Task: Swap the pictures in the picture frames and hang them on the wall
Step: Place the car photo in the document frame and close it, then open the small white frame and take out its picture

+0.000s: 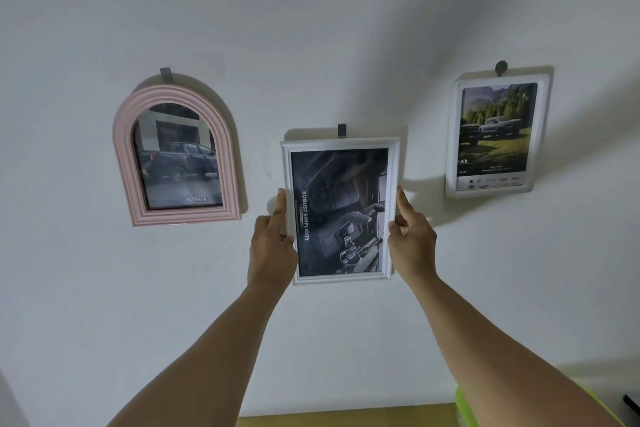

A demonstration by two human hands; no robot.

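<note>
A white rectangular frame (341,144) with a dark car-interior picture is against the white wall, its top edge just under a grey hook (341,130). My left hand (272,246) grips its left edge and my right hand (412,239) grips its right edge. A pink arched frame (123,163) with a dark pickup picture hangs from its own hook (165,73) to the left. At the upper right hangs a white rounded frame (542,135) holding a picture of trucks in a green landscape.
A round hook (501,67) holds the right frame. Below, a strip of light wooden surface (346,418) shows at the bottom edge, with a lime green object (462,406) at the lower right. A dark item (632,402) sits at the far right edge.
</note>
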